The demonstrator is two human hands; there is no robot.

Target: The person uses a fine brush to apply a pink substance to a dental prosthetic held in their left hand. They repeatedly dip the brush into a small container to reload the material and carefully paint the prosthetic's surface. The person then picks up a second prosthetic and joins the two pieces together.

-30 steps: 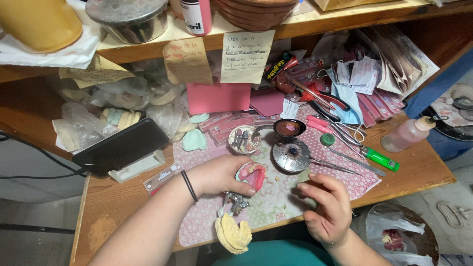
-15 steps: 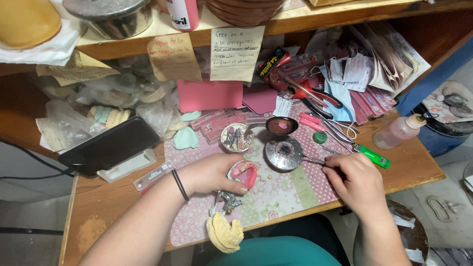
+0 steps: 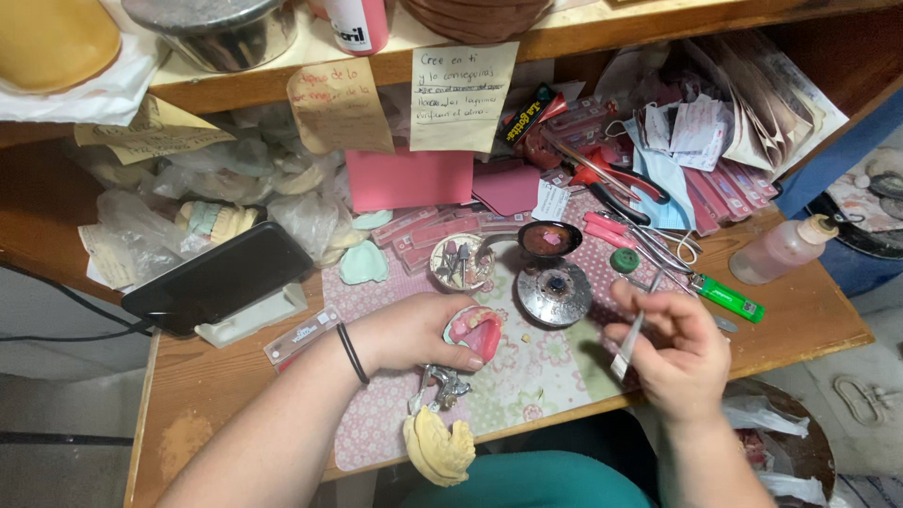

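My left hand point(image 3: 414, 331) grips a pink wax denture point(image 3: 478, 331) mounted on a metal articulator point(image 3: 440, 386), whose yellow plaster cast point(image 3: 438, 450) hangs over the table's front edge. My right hand point(image 3: 670, 343) holds a thin metal hand tool point(image 3: 632, 337) upright, to the right of the denture and apart from it. Between the hands stands a round metal burner point(image 3: 553, 292) on the patterned mat point(image 3: 536, 367).
A small dish of red wax point(image 3: 548, 239), a tin of burs point(image 3: 461, 261), a green lighter point(image 3: 724, 298), pliers and scissors point(image 3: 611, 193), a plastic bottle point(image 3: 781, 249), a dark phone point(image 3: 218, 279) on a stand, bagged plaster casts point(image 3: 214, 221), paper notes, and a shelf above.
My right hand has lifted from the front edge, reached toward the tools beside the burner and now holds the metal tool. The left hand and denture stay put.
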